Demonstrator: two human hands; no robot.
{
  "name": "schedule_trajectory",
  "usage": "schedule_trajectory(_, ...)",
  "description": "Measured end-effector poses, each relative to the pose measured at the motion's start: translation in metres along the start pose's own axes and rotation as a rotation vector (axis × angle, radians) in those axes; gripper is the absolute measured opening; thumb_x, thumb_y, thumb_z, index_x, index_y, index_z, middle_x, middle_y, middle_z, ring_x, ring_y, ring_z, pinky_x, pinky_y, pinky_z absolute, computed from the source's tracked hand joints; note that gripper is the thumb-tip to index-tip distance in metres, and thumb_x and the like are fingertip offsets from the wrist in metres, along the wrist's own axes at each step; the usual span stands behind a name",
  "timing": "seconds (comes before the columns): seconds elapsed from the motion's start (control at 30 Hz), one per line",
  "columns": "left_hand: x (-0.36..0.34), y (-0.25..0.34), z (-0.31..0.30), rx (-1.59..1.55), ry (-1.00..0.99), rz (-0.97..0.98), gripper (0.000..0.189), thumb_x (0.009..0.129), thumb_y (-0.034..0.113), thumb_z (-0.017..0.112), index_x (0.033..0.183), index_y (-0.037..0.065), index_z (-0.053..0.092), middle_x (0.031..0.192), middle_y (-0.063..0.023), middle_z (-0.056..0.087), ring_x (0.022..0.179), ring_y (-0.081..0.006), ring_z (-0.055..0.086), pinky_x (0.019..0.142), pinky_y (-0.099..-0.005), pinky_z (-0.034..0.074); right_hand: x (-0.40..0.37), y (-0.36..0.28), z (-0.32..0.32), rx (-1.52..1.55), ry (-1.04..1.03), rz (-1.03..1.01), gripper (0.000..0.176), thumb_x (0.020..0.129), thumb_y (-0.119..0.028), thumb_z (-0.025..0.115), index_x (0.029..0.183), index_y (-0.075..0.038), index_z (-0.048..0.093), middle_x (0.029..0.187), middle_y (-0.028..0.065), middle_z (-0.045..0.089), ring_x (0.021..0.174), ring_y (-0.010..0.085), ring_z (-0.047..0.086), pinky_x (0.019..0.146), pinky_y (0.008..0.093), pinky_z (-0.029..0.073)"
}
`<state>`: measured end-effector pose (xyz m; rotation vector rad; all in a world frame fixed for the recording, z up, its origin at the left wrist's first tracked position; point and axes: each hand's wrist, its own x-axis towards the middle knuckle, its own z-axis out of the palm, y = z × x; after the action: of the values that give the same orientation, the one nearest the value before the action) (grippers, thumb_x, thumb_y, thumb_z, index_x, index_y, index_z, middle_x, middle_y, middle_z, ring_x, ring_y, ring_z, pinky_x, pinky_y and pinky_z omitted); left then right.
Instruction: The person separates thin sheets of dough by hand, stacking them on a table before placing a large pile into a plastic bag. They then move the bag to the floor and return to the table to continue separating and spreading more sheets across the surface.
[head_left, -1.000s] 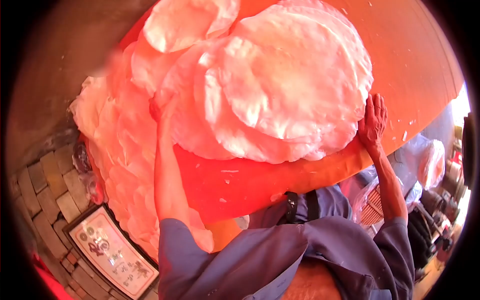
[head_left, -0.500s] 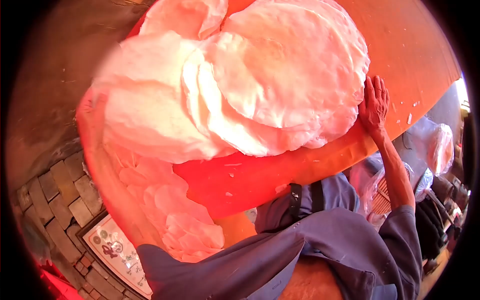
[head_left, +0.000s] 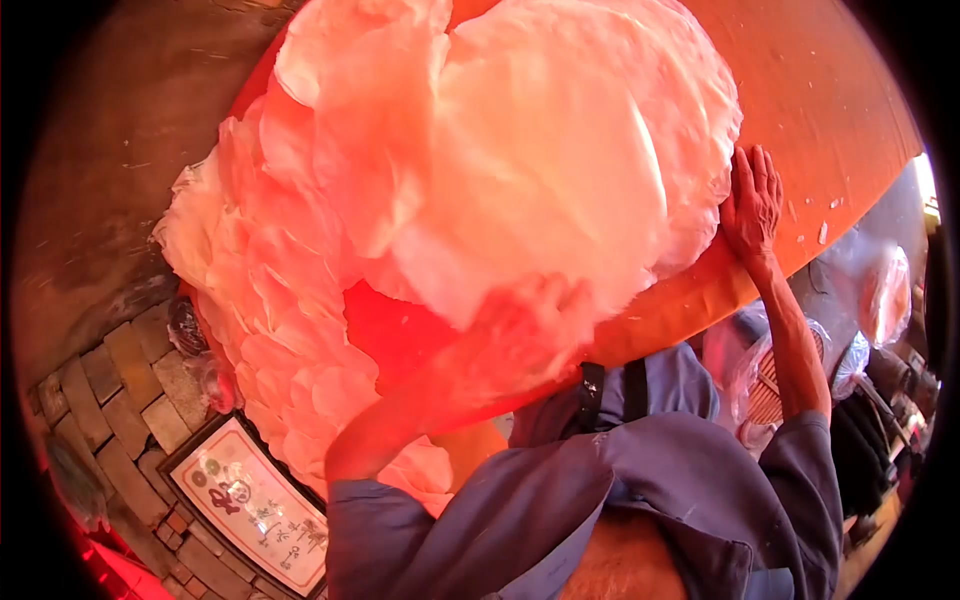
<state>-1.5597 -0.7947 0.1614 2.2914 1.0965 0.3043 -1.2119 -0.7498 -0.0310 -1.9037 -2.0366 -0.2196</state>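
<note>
"How's the left arm on your feed?"

"I see it bent at the elbow, forearm slanting in across the table's (head_left: 830, 120) near side. The left hand (head_left: 535, 325) is over the near edge of the top sheet (head_left: 540, 180). It's blurred, so I can't tell whether its fingers are wide, narrow or holding that edge."

"And the right?"

"I have that forearm reaching up from the lower right, the right hand (head_left: 752, 205) palm down on the table, at the sheets' right edge. Its fingers are straight and close together."

"Where do the sheets lie?"

"Mid-table, overlapping, with a layered pile (head_left: 290, 330) running down the left side."

"Anything in the way?"

"My left hand hides some of the sheet's near edge. A knee (head_left: 675, 390) sits against the table's near side. I've a frame (head_left: 250, 500) on the bricks (head_left: 130, 370) lower left, and a plastic bag (head_left: 885, 295) off to the right."
</note>
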Motion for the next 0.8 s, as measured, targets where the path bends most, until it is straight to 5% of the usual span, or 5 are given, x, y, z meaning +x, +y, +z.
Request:
schedule_trajectory(0.13,-0.018,-0.029,0.032,-0.219,0.104,0.005,0.042,0.078,0.019,0.073,0.113,0.0,0.062,0.09,-0.0144,0.066,0.079,-0.0327,0.065,0.07,-0.0383,0.054,0.0,0.001,0.001,-0.012,-0.001,-0.005,0.046,0.086,-0.014,0.055,0.132,-0.009,0.054,0.139,0.02,0.049,0.131,0.0363,0.043,0.109,0.0469,0.03)
schedule_trajectory(0.33,-0.05,-0.198,0.016,0.516,0.764,-0.747,0.036,0.079,0.013,0.074,0.109,0.0,0.059,0.095,-0.0136,0.063,0.088,-0.0269,0.061,0.076,-0.0355,0.05,-0.001,0.012,0.003,0.303,0.092,0.138,0.032,0.087,-0.008,0.054,0.118,-0.005,0.063,0.124,0.0205,0.059,0.119,0.0355,0.054,0.101,0.0421,0.041)
schedule_trajectory(0.5,-0.118,-0.298,0.021,-0.516,1.025,-1.175,0.027,0.083,0.021,0.074,0.096,0.0,0.06,0.078,-0.0069,0.062,0.06,-0.0178,0.056,0.051,-0.0303,0.047,0.022,-0.064,-0.065,0.404,0.168,-0.138,0.022,0.077,-0.005,0.067,0.1,-0.005,0.068,0.096,0.0148,0.068,0.097,0.0356,0.063,0.087,0.0419,0.051)
schedule_trajectory(0.7,-0.123,-0.329,-0.011,-1.261,1.045,-1.191,0.019,0.083,0.014,0.074,0.095,0.005,0.061,0.067,-0.0015,0.052,0.052,-0.012,0.047,0.042,-0.0252,0.037,-0.01,-0.156,-0.045,0.524,-0.488,-0.597,0.053,0.073,-0.03,0.074,0.118,-0.006,0.062,0.131,0.0217,0.051,0.131,0.0388,0.039,0.112,0.0557,0.025)
schedule_trajectory(0.8,-0.123,-0.339,-0.061,-1.373,0.953,-0.952,0.033,0.087,0.018,0.068,0.116,0.005,0.06,0.102,-0.0081,0.067,0.088,-0.0217,0.064,0.07,-0.0347,0.054,-0.005,-0.159,-0.048,0.561,-0.511,-0.563,0.054,0.069,-0.027,0.077,0.117,-0.006,0.062,0.132,0.0215,0.05,0.13,0.0391,0.04,0.108,0.0557,0.028)
